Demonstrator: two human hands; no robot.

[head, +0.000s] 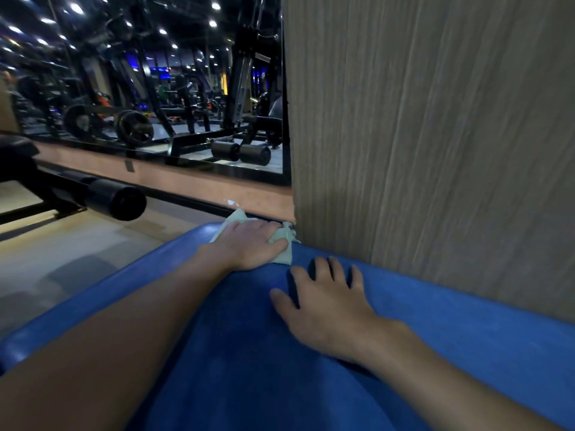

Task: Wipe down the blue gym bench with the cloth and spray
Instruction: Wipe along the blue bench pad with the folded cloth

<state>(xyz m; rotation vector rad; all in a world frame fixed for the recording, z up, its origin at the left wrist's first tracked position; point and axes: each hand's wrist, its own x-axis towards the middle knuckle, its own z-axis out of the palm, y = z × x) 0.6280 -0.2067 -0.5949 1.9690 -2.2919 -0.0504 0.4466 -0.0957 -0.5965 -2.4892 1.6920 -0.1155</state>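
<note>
Where left fingers (pixel 264 228) press — cloth (pixel 283 256) beneath, crumpled.

One left hand (pixel 249 245), one right hand (pixel 326 309), one pale green cloth (pixel 281 253), one blue bench (pixel 451 321), one black roller pad (pixel 115 199), and seemingly two more in the one mirror (pixel 155 88).

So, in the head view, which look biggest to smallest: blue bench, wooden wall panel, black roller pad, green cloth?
1. blue bench and wooden wall panel: alike, can't rank.
2. black roller pad.
3. green cloth, partly hidden under the left hand.
</note>
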